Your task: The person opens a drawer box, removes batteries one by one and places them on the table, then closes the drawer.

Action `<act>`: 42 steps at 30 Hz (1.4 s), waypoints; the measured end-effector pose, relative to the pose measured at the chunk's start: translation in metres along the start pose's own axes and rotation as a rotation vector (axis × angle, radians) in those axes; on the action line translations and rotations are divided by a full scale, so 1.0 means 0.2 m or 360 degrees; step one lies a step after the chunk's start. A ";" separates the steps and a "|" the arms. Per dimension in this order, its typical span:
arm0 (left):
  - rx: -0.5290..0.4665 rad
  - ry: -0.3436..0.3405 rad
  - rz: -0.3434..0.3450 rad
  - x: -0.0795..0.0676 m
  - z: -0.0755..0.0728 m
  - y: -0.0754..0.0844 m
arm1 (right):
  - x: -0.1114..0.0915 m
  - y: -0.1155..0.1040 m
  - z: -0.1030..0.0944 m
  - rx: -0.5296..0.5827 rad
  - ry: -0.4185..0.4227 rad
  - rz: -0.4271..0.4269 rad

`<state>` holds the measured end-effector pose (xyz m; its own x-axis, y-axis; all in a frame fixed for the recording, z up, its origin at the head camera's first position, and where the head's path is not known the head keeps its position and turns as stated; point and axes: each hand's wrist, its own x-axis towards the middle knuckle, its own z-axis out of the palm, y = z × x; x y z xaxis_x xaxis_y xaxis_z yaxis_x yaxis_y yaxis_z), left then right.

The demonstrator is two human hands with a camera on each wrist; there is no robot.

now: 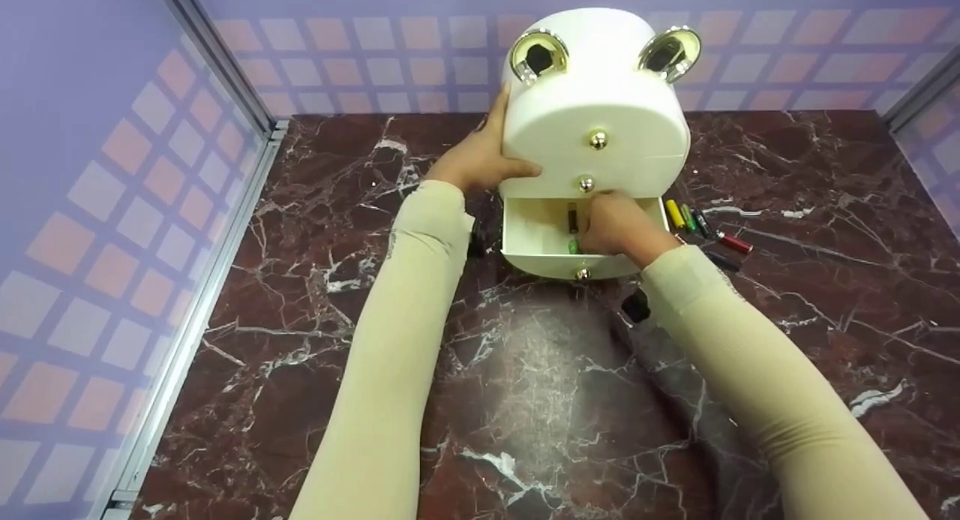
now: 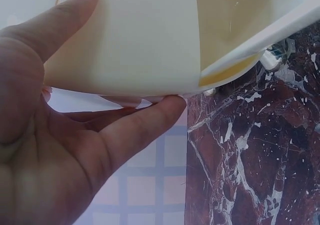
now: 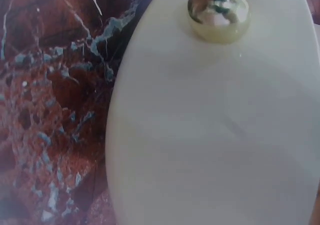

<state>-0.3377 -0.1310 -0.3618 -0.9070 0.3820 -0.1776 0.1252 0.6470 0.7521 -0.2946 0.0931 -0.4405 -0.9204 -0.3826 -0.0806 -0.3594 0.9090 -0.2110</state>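
Observation:
A white drawer cabinet [image 1: 596,100] with rounded sides and gold-rimmed ears stands toward the back, its bottom drawer [image 1: 529,238] pulled out. Against the cabinet's left side rests my left hand [image 1: 480,156], thumb on the front face, fingers extended along the side. My right hand [image 1: 616,223] reaches down into the drawer with bent fingers; its fingertips are hidden, and I cannot tell whether they hold anything. Beside it in the drawer are a black battery [image 1: 573,217] and a green one [image 1: 574,246]. The right wrist view is filled by the drawer front [image 3: 200,125] and its gold knob [image 3: 219,12].
Right of the cabinet, several batteries lie loose on the dark red marbled tabletop [image 1: 300,400], among them a yellow one [image 1: 676,214] and a red one [image 1: 735,242]. Purple panels with printed squares [image 1: 337,47] enclose the table at the back and sides.

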 end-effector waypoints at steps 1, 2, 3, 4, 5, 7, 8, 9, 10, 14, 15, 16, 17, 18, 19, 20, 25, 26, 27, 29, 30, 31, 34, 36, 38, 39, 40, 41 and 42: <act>0.0000 0.0002 0.0000 0.00 0.00 0.00 | 0.00 0.00 0.00 -0.0007 -0.0026 0.0025; 0.0006 0.0004 0.0001 0.00 0.00 0.00 | 0.00 0.00 0.00 -0.0015 -0.0043 0.0045; 0.0007 0.0006 0.0001 0.00 0.00 0.00 | 0.01 0.00 0.01 -0.0022 -0.0054 0.0063; 0.0009 0.0008 0.0004 0.00 0.01 0.00 | 0.01 0.00 0.01 -0.0023 -0.0066 0.0087; 0.0007 0.0008 0.0006 0.00 0.01 -0.01 | 0.01 0.00 0.01 -0.0021 -0.0077 0.0109; 0.0000 0.0008 0.0007 0.00 0.01 -0.01 | 0.01 0.00 0.01 -0.0028 -0.0073 0.0133; -0.0001 0.0007 0.0007 0.00 0.01 -0.01 | 0.01 0.01 0.01 -0.0023 -0.0062 0.0132; -0.0004 0.0007 0.0007 0.00 0.01 -0.01 | 0.01 0.01 0.01 -0.0018 -0.0054 0.0127; 0.0000 0.0005 0.0006 0.00 0.01 -0.01 | 0.01 0.01 0.02 -0.0009 -0.0050 0.0118; 0.0008 0.0002 -0.0005 0.00 0.01 -0.01 | 0.00 0.02 0.01 -0.0010 -0.0014 0.0028; 0.0014 0.0002 -0.0008 0.00 0.01 -0.01 | 0.00 0.02 0.01 -0.0020 -0.0009 0.0003; 0.0018 0.0004 -0.0009 0.00 0.01 -0.01 | -0.01 0.02 0.01 -0.0030 -0.0009 -0.0016; 0.0017 0.0003 -0.0011 0.00 0.01 -0.01 | -0.01 0.02 0.00 -0.0046 -0.0009 -0.0035; 0.0015 0.0002 -0.0012 0.00 0.01 -0.01 | -0.01 0.02 0.00 -0.0063 -0.0015 -0.0051; 0.0015 0.0000 -0.0014 0.00 0.01 -0.01 | -0.01 0.02 -0.01 -0.0078 -0.0026 -0.0060; 0.0012 0.0001 -0.0014 0.00 0.01 -0.02 | -0.01 0.02 -0.01 -0.0092 -0.0039 -0.0068; -0.0011 -0.0001 -0.0016 -0.01 0.01 -0.02 | -0.02 0.03 -0.03 -0.0139 -0.0091 -0.0106; -0.0011 -0.0001 -0.0013 0.00 0.01 -0.02 | -0.02 0.03 -0.03 -0.0141 -0.0089 -0.0117; -0.0009 0.0000 -0.0012 0.00 0.01 -0.02 | -0.02 0.04 -0.04 -0.0149 -0.0088 -0.0132; -0.0001 -0.0002 -0.0011 0.00 0.01 -0.02 | -0.02 0.05 -0.04 -0.0149 -0.0078 -0.0163; 0.0002 -0.0001 -0.0011 0.00 0.01 -0.02 | -0.03 0.05 -0.05 -0.0145 -0.0068 -0.0183; 0.0009 0.0000 -0.0010 0.00 0.01 -0.02 | -0.03 0.05 -0.05 -0.0132 -0.0056 -0.0200; 0.0024 -0.0001 -0.0010 0.00 0.01 -0.03 | -0.05 0.06 -0.07 -0.0077 -0.0013 -0.0239; 0.0025 -0.0005 -0.0005 0.01 0.01 -0.03 | -0.07 0.07 -0.08 -0.0040 0.0035 -0.0276; 0.0025 -0.0008 -0.0006 0.01 0.01 -0.03 | -0.09 0.07 -0.10 -0.0014 0.0079 -0.0319; 0.0022 -0.0008 -0.0009 0.01 0.01 -0.03 | -0.10 0.07 -0.11 -0.0007 0.0099 -0.0346; 0.0017 -0.0008 -0.0009 0.01 0.01 -0.03 | -0.11 0.06 -0.12 0.0001 0.0113 -0.0366; 0.0012 -0.0008 -0.0012 0.01 0.01 -0.03 | -0.12 0.06 -0.13 0.0007 0.0124 -0.0379; 0.0005 -0.0009 -0.0014 0.01 0.01 -0.03 | -0.13 0.06 -0.13 0.0012 0.0132 -0.0389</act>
<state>-0.3393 -0.1335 -0.3686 -0.9058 0.3798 -0.1876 0.1186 0.6526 0.7484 -0.2800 0.1186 -0.4151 -0.8160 -0.5756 0.0537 -0.5718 0.7900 -0.2215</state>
